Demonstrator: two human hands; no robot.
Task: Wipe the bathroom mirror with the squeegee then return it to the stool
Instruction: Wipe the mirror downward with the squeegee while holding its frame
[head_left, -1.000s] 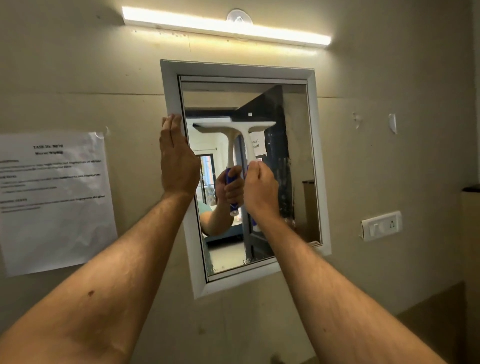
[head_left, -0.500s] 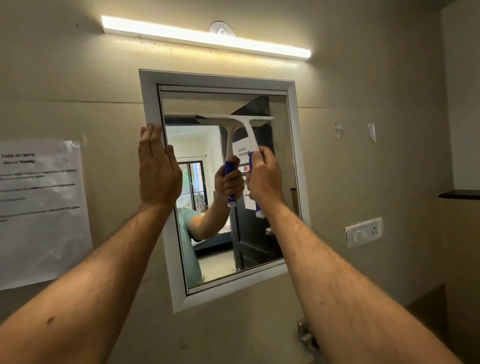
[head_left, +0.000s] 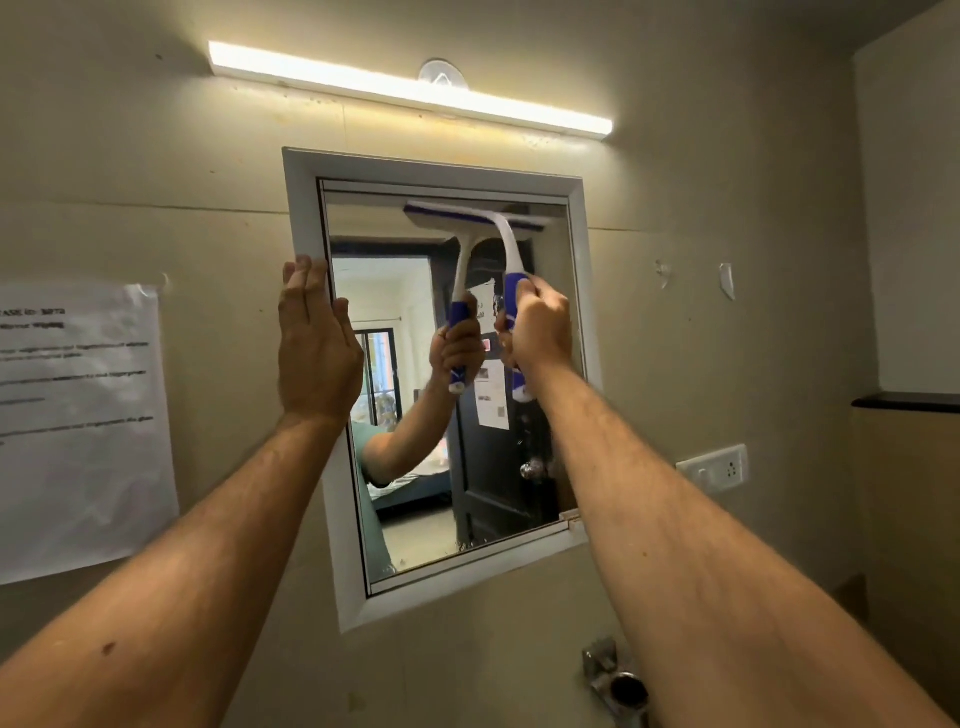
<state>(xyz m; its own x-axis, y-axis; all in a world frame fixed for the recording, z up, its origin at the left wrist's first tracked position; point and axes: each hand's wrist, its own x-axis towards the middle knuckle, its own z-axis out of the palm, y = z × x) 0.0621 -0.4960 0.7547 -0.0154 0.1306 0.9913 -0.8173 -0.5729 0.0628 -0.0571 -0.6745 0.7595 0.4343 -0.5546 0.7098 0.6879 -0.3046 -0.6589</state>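
A white-framed mirror (head_left: 304, 208) hangs on the beige wall. A white and blue squeegee (head_left: 506, 244) has its blade pressed flat on the glass near the top edge, right of centre. My right hand (head_left: 537, 327) is shut on its blue handle. My left hand (head_left: 317, 343) lies flat with fingers together against the mirror's left frame, holding nothing. The glass reflects the squeegee, my arm and a dark door. The stool is out of sight.
A lit tube light (head_left: 410, 91) runs above the mirror. A printed paper sheet (head_left: 78, 431) is taped to the wall at left. A white switch socket (head_left: 714, 467) sits at right, a dark ledge (head_left: 906, 402) further right, and a metal tap fitting (head_left: 615, 680) below.
The squeegee blade has risen from the mirror's middle to near its top edge. My right hand moved up and right with it. My left hand stays on the left frame.
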